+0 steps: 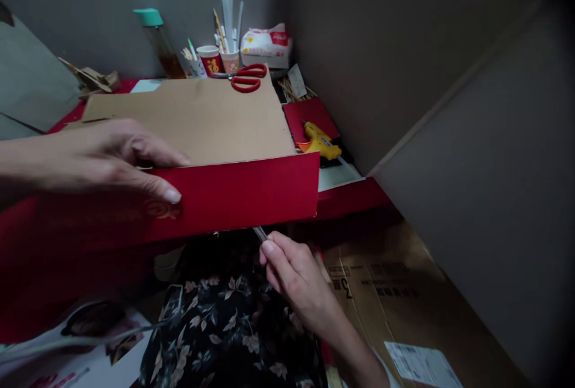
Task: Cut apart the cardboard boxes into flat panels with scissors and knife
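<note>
hands [108,157] on red card [242,193], blade [259,233]

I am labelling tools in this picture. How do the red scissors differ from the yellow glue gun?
The red scissors lie on the brown cardboard sheet near the cups; the yellow glue gun lies to the right, off that sheet, on a red surface. The scissors are red with loop handles; the glue gun is yellow with an orange part. Neither is touched by a hand.

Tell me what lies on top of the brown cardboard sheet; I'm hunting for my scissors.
Red-handled scissors lie on the far edge of the brown cardboard sheet. The left hand and the red paper strip cover its near edge.
</note>
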Demonstrator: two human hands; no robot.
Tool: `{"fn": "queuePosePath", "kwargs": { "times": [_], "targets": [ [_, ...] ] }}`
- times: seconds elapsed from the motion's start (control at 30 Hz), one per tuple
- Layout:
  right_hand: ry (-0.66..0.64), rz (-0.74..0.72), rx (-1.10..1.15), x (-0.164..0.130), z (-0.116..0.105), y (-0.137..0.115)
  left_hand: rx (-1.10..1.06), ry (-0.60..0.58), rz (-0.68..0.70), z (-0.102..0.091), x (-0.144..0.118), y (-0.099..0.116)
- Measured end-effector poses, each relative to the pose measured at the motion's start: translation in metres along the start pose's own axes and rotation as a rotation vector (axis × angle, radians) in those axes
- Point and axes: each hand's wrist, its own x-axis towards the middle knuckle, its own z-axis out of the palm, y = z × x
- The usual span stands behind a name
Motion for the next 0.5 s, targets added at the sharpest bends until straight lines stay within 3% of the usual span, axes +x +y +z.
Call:
{"fn": "queuePosePath", "kwargs": {
  "times": [0.07,0.1,0.2,0.33,0.5],
  "targets": [
    [-0.059,0.012,0.004,0.006,0.009,-0.003,-0.136,-0.227,-0.058,-0.001,0.007,0.000],
    [-0.084,0.022,0.010,0.008,0.014,-0.003,-0.158,-0.272,-0.042,-0.003,0.012,-0.003],
    [-0.124,0.056,-0.004,0.012,0.025,-0.001,-0.094,-0.258,0.102,-0.005,0.027,-0.017],
    [-0.162,0.096,-0.021,0.010,0.026,0.001,0.038,-0.185,0.311,0.005,0.043,-0.037],
    [-0.249,0.221,0.028,0.008,0.023,-0.006,0.133,-0.112,0.405,0.023,0.058,-0.056]
  ]
}}
